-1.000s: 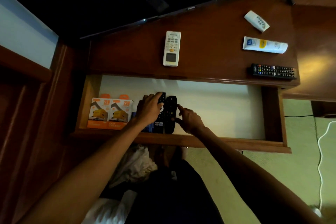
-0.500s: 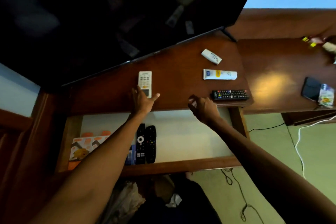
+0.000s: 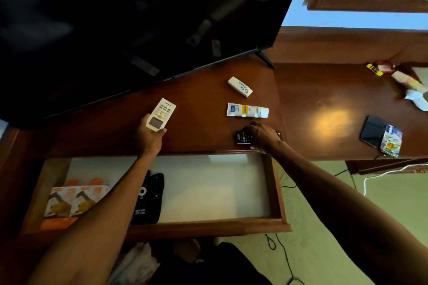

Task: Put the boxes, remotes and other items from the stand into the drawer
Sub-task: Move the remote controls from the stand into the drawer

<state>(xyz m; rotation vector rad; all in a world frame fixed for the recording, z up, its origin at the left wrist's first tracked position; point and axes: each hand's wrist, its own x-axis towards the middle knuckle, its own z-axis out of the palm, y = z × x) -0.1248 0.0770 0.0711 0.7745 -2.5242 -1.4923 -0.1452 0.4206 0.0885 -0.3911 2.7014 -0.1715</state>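
Observation:
My left hand (image 3: 148, 137) grips the near end of a white air-conditioner remote (image 3: 161, 114), lifted and tilted above the wooden stand (image 3: 199, 104). My right hand (image 3: 262, 134) lies over a black TV remote (image 3: 243, 137) near the stand's front right edge, fingers curled around it. A white tube (image 3: 247, 110) and a small white remote (image 3: 240, 86) lie farther back on the stand. The open drawer (image 3: 208, 227) below holds two black remotes (image 3: 151, 196) and two orange-and-white boxes (image 3: 76, 199) at its left end.
A large dark TV screen (image 3: 127, 18) leans over the back of the stand. A lower wooden desk (image 3: 335, 104) to the right carries a black wallet (image 3: 371, 131), a small carton (image 3: 391, 141) and wrappers (image 3: 403, 78). Cables (image 3: 284, 252) run over the green floor.
Both hands left the drawer and rose to the stand. The left hand took hold of the white remote and lifted it. The right hand moved right onto the black TV remote.

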